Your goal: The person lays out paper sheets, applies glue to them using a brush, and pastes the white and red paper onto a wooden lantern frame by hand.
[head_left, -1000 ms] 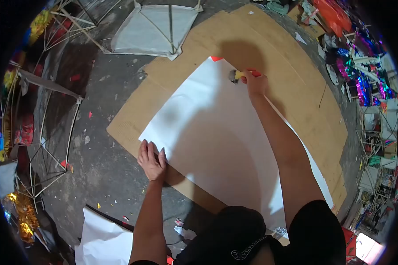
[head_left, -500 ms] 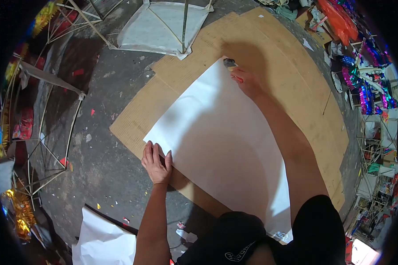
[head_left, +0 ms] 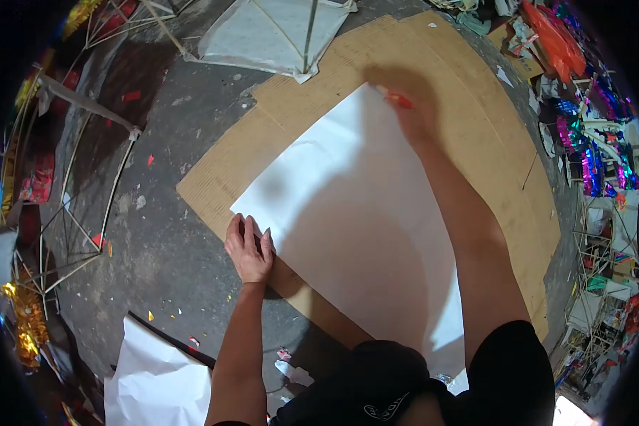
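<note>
At the near edge, black cloth with a white printed mark (head_left: 390,376) is seen, and a creased piece of white paper (head_left: 160,376) is spread on the grey, scrap-littered floor (head_left: 153,248) to its left. Farther on, the left hand (head_left: 248,252) is laid at the left corner of a large, smooth white paper sheet (head_left: 376,213), its fingers extended and slightly parted. The sheet is supported by flattened brown cardboard (head_left: 504,135) and is partly shaded. At its far corner, a small red-and-yellow tool (head_left: 401,101) is held in the closed fingers of the right hand (head_left: 420,121); its tip is blurred. Beyond the cardboard, a whitish panel with thin sticks (head_left: 270,35) is placed, and a crumpled red plastic bag (head_left: 557,42) is seen at far right.
</note>
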Motion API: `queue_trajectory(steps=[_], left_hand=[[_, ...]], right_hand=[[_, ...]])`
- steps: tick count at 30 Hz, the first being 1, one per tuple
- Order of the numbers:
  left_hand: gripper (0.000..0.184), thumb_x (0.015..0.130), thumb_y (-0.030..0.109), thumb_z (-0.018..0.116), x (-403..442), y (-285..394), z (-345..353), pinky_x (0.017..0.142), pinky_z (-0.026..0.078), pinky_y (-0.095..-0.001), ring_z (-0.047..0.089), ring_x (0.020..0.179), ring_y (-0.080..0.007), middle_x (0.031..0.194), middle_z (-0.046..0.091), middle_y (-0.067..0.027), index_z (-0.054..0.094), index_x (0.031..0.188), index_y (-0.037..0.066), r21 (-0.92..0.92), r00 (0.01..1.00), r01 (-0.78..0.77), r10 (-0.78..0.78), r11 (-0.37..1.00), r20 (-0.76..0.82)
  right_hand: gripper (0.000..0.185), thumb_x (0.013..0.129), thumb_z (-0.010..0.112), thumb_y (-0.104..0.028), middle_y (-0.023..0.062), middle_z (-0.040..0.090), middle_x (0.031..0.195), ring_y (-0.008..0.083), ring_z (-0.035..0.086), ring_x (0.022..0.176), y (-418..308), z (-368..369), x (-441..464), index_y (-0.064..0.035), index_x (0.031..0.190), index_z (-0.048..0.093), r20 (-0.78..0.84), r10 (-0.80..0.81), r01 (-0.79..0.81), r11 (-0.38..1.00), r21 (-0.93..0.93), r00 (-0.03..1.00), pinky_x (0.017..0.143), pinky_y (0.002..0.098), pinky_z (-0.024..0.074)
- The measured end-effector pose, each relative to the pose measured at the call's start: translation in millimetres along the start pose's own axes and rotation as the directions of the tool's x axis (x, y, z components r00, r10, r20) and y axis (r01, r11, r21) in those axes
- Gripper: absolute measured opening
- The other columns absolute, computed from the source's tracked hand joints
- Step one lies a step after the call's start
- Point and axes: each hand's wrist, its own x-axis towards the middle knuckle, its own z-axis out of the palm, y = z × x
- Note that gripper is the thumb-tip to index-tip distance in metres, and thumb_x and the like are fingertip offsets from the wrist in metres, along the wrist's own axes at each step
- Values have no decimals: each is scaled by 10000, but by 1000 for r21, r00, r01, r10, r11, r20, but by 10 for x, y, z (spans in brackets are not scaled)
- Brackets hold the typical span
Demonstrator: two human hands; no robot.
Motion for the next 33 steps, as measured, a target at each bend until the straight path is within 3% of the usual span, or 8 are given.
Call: queue_trajectory(steps=[4,7,8,9,11,14,25,33], left_hand=[[407,807,193,604,-13,-16,-6,950,339,-458,439,1118,-380,1212,455,-226,542,1154,-9,-45,999,20,-22,999,-41],[382,815,150,580,-31,-24,-29,955,339,-456,437,1119,-382,1210,456,-220,538,1161,-4,-37,998,58,-58,998,-14],[383,834,120,533,-21,-15,-70,966,330,-460,421,1126,-387,1208,446,-225,497,1192,-12,-49,998,58,-57,997,26],[375,851,138,508,-27,-39,-49,966,323,-473,414,1126,-408,1204,449,-241,490,1193,-14,-67,996,84,-85,994,-11],[368,883,174,457,-89,-82,43,967,310,-500,400,1126,-448,1196,456,-273,476,1196,-18,-112,987,130,-139,985,-79],[342,878,112,435,-95,-81,40,971,315,-493,418,1102,-457,1184,459,-281,447,1178,-52,-141,984,104,-122,985,-130],[236,838,87,493,-101,-144,45,906,387,-435,482,1042,-397,1126,523,-219,536,1055,4,-104,976,50,-71,993,-208],[414,728,323,704,-131,-104,2,915,359,-440,458,1061,-347,1123,491,-191,639,1069,99,-23,987,-25,21,999,-157]], right_hand=[[104,815,640,-109,52,645,888,188,615,812,-530,-337,-257,-57,902,662,-204,32,-6,992,127,978,761,281,476],[110,838,619,-88,65,628,901,158,590,838,-1003,-248,-830,-17,920,636,70,-187,160,946,283,980,749,277,482],[145,836,628,-61,50,617,919,113,569,864,-1042,-151,-1085,-3,969,632,202,-259,165,905,392,944,728,255,482],[117,819,629,-48,65,619,908,157,593,840,-1197,-29,-1306,-24,934,637,237,-536,498,843,206,810,698,279,498],[45,781,603,-39,95,614,953,262,608,858,-1599,181,-1632,-56,822,614,472,-569,478,822,309,673,732,344,513],[135,694,598,6,90,596,974,268,598,837,-1734,603,-1828,-52,815,588,410,-729,581,684,441,548,688,339,511],[226,651,594,50,90,595,992,282,600,866,-1616,124,-2408,-57,849,568,614,-631,558,755,346,474,676,340,525],[256,625,610,54,128,593,1035,286,598,906,-1541,-581,-3212,-40,861,577,660,-548,486,820,302,514,709,345,530]])
